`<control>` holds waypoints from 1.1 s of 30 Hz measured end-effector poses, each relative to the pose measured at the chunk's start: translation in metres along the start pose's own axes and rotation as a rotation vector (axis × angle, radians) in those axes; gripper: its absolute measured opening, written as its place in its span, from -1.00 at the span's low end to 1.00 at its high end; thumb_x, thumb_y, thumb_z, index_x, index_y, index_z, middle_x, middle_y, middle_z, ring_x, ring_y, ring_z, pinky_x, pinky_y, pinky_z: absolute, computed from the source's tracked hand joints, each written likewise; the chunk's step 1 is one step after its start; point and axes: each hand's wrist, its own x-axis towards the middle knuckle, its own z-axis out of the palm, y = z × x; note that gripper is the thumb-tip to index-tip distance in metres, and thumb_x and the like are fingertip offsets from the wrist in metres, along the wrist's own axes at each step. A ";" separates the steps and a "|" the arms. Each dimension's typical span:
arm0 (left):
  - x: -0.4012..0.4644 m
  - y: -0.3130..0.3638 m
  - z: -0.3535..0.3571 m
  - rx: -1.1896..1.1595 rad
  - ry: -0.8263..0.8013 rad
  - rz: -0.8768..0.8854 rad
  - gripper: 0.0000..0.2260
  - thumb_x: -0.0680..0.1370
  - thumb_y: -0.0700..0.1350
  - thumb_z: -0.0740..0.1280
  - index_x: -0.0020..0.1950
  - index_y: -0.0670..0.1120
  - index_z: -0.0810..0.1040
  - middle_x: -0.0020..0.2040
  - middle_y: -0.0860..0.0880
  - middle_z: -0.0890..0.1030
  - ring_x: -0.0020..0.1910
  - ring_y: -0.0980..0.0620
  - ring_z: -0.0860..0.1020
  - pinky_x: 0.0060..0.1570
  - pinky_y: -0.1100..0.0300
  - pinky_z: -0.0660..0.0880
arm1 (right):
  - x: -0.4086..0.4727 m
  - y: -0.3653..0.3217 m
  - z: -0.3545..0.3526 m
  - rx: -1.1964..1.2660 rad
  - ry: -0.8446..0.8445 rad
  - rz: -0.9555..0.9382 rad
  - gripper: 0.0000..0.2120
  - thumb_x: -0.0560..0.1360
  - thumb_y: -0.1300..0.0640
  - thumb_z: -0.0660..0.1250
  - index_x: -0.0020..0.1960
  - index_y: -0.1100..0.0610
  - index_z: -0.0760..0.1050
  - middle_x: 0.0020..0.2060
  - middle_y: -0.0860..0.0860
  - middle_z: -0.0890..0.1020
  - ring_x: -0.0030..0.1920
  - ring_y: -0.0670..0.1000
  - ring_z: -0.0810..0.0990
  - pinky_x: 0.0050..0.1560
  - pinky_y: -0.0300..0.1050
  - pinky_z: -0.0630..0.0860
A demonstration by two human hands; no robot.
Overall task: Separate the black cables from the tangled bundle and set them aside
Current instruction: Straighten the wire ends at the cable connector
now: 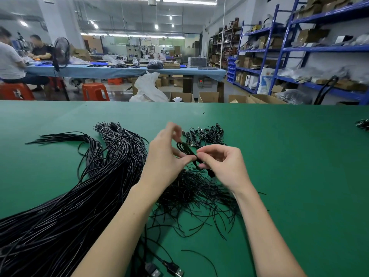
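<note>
Your left hand (pixel 167 154) and right hand (pixel 221 164) meet above the green-covered bench (pixel 289 156), both pinching one short looped black cable (pixel 186 149) between thumb and fingertips. Just beneath them lies a loose tangle of thin black wire ties (pixel 195 198). To your left, a thick bundle of long glossy black cables (pixel 75 196) sweeps across the bench. Behind your hands sits a small pile of coiled black cables (pixel 205 134). Two black USB plugs (pixel 165 271) lie near the bench's front edge.
</note>
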 end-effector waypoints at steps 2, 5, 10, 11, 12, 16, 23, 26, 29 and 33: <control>-0.001 0.000 0.001 -0.054 0.088 -0.103 -0.45 0.27 -0.10 0.68 -0.02 0.01 0.33 -0.16 0.03 0.61 -0.41 0.18 0.64 -0.36 0.38 0.48 | -0.001 -0.002 -0.001 0.109 0.000 -0.010 -0.84 0.48 0.39 0.49 -0.15 0.15 0.71 -0.26 0.06 0.74 -0.25 0.00 0.72 -0.17 -0.21 0.66; 0.000 -0.002 -0.003 -0.207 0.005 -0.333 -0.52 0.26 0.07 0.67 -0.05 -0.08 0.49 -0.29 0.01 0.67 -0.36 0.10 0.64 -0.29 0.24 0.56 | -0.002 -0.004 0.001 0.264 -0.008 0.011 -0.82 0.48 0.41 0.47 -0.15 0.15 0.71 -0.23 0.10 0.74 -0.23 -0.01 0.72 -0.19 -0.24 0.66; 0.000 -0.005 -0.005 -0.737 -0.311 -0.592 -0.66 0.40 0.02 0.54 0.07 -0.15 0.73 -0.05 -0.14 0.60 -0.14 -0.03 0.47 -0.04 0.26 0.44 | -0.005 -0.003 0.008 0.420 -0.060 0.074 -0.83 0.49 0.42 0.43 -0.13 0.18 0.69 -0.24 0.07 0.74 -0.21 -0.06 0.71 -0.19 -0.24 0.65; 0.001 -0.005 -0.006 -0.763 -0.326 -0.616 -0.65 0.39 0.01 0.54 0.08 -0.16 0.73 -0.01 -0.15 0.63 -0.10 -0.03 0.50 -0.02 0.25 0.48 | -0.005 -0.002 0.008 0.401 -0.067 0.070 -0.83 0.49 0.41 0.44 -0.13 0.17 0.69 -0.23 0.06 0.74 -0.20 -0.07 0.71 -0.19 -0.24 0.65; 0.001 -0.006 -0.007 -0.757 -0.335 -0.637 -0.63 0.36 0.00 0.54 0.09 -0.17 0.72 0.00 -0.12 0.69 -0.10 0.01 0.55 -0.06 0.27 0.52 | -0.005 -0.001 0.007 0.350 -0.067 0.051 -0.83 0.49 0.39 0.46 -0.13 0.15 0.70 -0.22 0.06 0.74 -0.18 -0.07 0.70 -0.19 -0.22 0.66; 0.003 -0.007 -0.008 -0.726 -0.389 -0.663 -0.63 0.40 -0.04 0.52 0.12 -0.21 0.70 -0.26 -0.02 0.58 -0.33 0.15 0.49 -0.20 0.33 0.56 | -0.002 -0.001 0.000 -0.006 -0.051 -0.136 -0.82 0.49 0.30 0.51 -0.14 0.02 0.71 -0.19 0.01 0.74 -0.12 -0.05 0.69 -0.18 -0.13 0.67; 0.004 -0.008 -0.011 -0.814 -0.456 -0.757 -0.67 0.35 -0.13 0.53 0.07 -0.23 0.69 -0.36 0.04 0.59 -0.42 0.18 0.47 -0.35 0.37 0.51 | -0.005 -0.008 -0.007 -0.370 -0.073 -0.401 -0.84 0.52 0.24 0.49 -0.06 -0.02 0.70 -0.16 -0.19 0.72 -0.08 -0.09 0.69 -0.11 -0.28 0.61; 0.002 -0.009 -0.008 -0.791 -0.428 -0.746 -0.62 0.35 -0.14 0.53 0.12 -0.24 0.66 -0.31 0.02 0.64 -0.43 0.19 0.49 -0.29 0.35 0.49 | -0.005 -0.008 -0.007 -0.389 -0.077 -0.360 -0.84 0.51 0.25 0.49 -0.02 0.00 0.68 -0.17 -0.15 0.71 -0.08 -0.12 0.69 -0.17 -0.33 0.59; 0.001 -0.012 -0.005 -0.770 -0.366 -0.709 -0.70 0.42 -0.19 0.52 0.12 -0.24 0.66 -0.39 0.04 0.58 -0.48 0.17 0.40 -0.37 0.38 0.43 | -0.005 -0.007 -0.004 -0.420 -0.056 -0.314 -0.84 0.51 0.23 0.48 -0.06 -0.04 0.66 -0.22 -0.16 0.70 -0.12 -0.16 0.67 -0.24 -0.40 0.51; 0.000 -0.013 -0.001 -0.813 -0.323 -0.660 -0.85 0.47 -0.25 0.48 0.03 -0.21 0.70 -0.26 -0.07 0.68 -0.47 0.17 0.41 -0.40 0.41 0.38 | -0.003 -0.005 -0.001 -0.453 -0.037 -0.313 -0.88 0.48 0.22 0.48 -0.11 0.00 0.67 -0.32 -0.19 0.68 -0.21 -0.17 0.66 -0.26 -0.39 0.51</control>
